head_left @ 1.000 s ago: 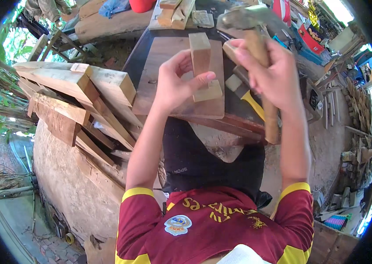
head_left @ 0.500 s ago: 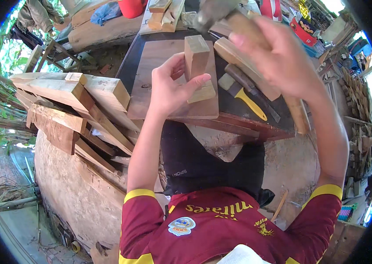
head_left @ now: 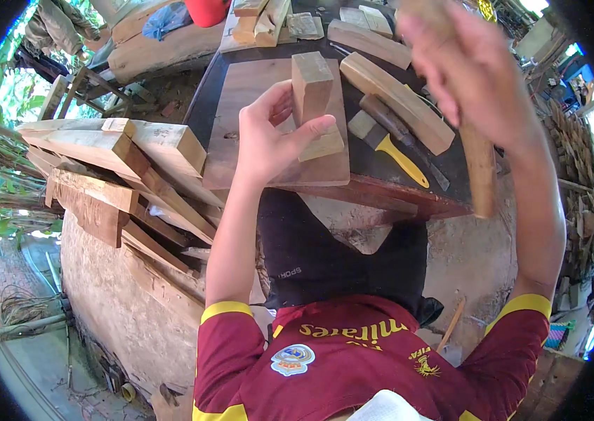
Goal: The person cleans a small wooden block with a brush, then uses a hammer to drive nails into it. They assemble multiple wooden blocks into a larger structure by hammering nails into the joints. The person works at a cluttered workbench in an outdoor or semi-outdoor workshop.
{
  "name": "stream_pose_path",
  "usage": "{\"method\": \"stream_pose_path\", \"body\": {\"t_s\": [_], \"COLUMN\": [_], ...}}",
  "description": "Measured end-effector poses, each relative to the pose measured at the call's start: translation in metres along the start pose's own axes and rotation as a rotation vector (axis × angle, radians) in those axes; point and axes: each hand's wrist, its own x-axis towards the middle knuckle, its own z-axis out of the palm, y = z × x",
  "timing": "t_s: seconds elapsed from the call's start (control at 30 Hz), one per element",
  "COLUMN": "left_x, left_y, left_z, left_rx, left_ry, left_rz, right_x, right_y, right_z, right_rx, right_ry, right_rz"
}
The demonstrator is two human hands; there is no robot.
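Observation:
My left hand is wrapped round an upright wooden block, its thumb along the near side. The block stands over a smaller light wood piece on a flat brown board; whether they are joined I cannot tell. Raised above the right of the bench, my right hand grips a hammer by its thick wooden handle. The hand is blurred by motion, and the hammer's head is out of the picture.
On the dark bench lie a long wood block, a wooden-handled chisel and a yellow-handled brush. Timber beams are stacked at left. More wood pieces and a red bucket stand at the back.
My right hand has swung the hammer up and to the right, taking its grey metal head out of view. My left hand and the upright block have stayed nearly still.

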Motion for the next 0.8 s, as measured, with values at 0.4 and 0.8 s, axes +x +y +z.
{"method": "stream_pose_path", "body": {"t_s": [0.4, 0.8], "left_x": [0.002, 0.003], "left_y": [-0.004, 0.001], "left_z": [0.0, 0.003], "left_rx": [-0.057, -0.075], "left_ry": [-0.024, -0.051], "left_rz": [-0.028, -0.025], "right_x": [-0.001, -0.003], "right_y": [0.019, 0.062], "right_z": [0.016, 0.037], "right_rx": [-0.021, -0.205], "right_ry": [-0.093, 0.195], "right_rz": [0.101, -0.428]}}
